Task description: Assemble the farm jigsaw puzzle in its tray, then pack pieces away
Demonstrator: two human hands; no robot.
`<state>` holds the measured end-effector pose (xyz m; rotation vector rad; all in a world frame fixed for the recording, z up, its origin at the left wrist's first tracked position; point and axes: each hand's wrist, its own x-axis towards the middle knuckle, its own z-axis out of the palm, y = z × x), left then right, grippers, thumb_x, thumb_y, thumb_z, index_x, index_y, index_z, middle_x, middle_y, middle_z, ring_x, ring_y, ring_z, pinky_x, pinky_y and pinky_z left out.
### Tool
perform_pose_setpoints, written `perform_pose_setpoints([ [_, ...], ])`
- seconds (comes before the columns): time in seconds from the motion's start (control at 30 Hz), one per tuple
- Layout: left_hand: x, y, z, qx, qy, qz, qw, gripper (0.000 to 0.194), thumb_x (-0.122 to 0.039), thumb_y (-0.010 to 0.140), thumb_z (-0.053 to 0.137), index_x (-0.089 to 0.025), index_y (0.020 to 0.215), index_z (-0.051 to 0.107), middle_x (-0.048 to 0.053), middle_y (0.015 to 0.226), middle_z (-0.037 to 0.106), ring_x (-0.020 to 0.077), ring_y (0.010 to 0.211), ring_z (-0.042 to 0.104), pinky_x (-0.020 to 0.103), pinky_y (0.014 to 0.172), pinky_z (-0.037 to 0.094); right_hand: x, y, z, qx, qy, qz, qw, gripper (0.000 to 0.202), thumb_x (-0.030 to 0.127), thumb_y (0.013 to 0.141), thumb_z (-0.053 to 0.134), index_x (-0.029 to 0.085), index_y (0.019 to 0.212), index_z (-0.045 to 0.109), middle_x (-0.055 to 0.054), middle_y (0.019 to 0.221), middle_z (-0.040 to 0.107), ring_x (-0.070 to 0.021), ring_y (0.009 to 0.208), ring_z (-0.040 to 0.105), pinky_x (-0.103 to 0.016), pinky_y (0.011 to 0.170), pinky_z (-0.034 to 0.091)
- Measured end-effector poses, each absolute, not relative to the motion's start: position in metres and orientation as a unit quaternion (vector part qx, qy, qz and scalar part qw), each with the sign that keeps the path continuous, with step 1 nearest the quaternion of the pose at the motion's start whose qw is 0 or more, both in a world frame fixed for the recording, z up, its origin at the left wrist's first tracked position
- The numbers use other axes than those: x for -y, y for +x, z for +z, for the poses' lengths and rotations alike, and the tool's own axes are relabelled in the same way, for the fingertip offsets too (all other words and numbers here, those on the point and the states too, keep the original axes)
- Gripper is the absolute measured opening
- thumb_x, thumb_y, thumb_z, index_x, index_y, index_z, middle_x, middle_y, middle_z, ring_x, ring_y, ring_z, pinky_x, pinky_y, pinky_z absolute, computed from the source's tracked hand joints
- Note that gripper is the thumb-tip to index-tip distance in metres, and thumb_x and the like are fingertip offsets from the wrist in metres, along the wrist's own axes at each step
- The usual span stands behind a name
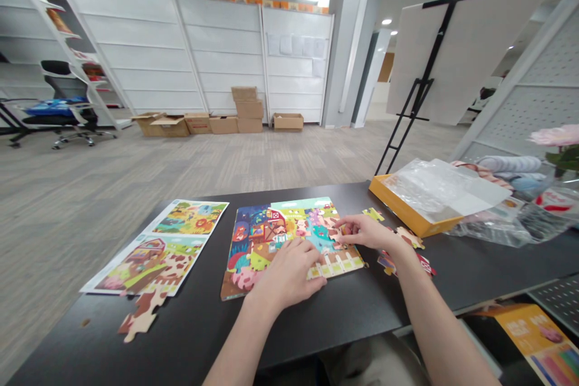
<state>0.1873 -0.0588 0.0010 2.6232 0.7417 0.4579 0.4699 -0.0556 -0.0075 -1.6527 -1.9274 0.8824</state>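
Note:
A jigsaw puzzle (260,250) with a barn, farmer and animals lies on the black table in front of me. My left hand (292,268) rests palm down over its lower middle, fingers stretched out, hiding part of the picture. At the puzzle's right edge, my right hand (362,231) has thumb and fingers closed on a brown-and-white puzzle piece (335,234). Loose pieces lie to the right, among them a green one (373,213) and several partly behind my right forearm. On the left, a printed picture sheet (158,247) has cow-patterned pieces (143,313) at its lower edge.
An open yellow box (402,205) with clear plastic wrapping stands at the table's (194,325) back right. Plastic bags and rolled cloth (509,164) are beside it. A black easel (414,102) rises behind the table. Cardboard boxes (224,125) line the far shelves.

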Motion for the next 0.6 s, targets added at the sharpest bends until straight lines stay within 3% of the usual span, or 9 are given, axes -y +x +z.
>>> perform_pose_setpoints([
  [0.6, 0.0592, 0.1902, -0.0011, -0.255, 0.938, 0.163, 0.172, 0.023, -0.032, 0.082, 0.073, -0.024, 0.104, 0.068, 0.003, 0.105, 0.065, 0.0245, 0.107, 0.057, 0.039, 0.098, 0.045, 0.0577, 0.4665, -0.0057, 0.705, -0.594, 0.324, 0.211, 0.044, 0.053, 0.078, 0.073, 0.018, 0.105, 0.073, 0.003, 0.067, 0.055, -0.0114, 0.059, 0.046, -0.024, 0.056, 0.034],
])
